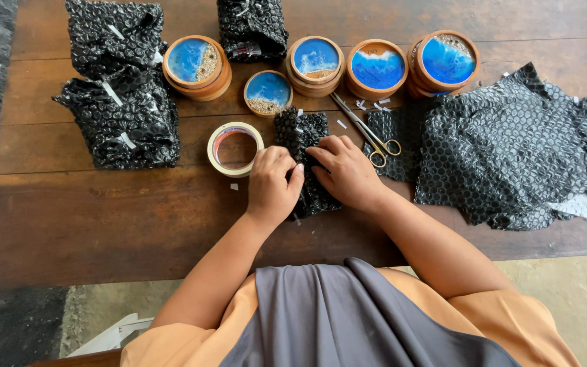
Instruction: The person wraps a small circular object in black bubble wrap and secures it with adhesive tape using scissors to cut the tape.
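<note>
Three wrapped bundles (120, 126) lie finished on the worktop (103, 224), both hands, left hand (271, 185) and right hand (345, 171), press flat on a half-wrapped parcel (305, 139) mid-worktop, and five coaster stacks (377, 66) wait unwrapped.

Along the top of the frame I count five lots of round wooden coasters with blue tops: a stack (197, 66) at upper left, a single coaster (268, 92), a second stack (316, 64), a third (376, 69) and a fourth (444, 63) at upper right. I see three finished black bubble-wrap bundles, two at upper left (112, 32) (122, 115) and one at top centre (252, 27), plus one bundle (305, 160) under my two hands. There is one tape roll (235, 149), one pair of scissors (365, 130), and one loose pile of wrap sheets (518, 149) at right.
</note>
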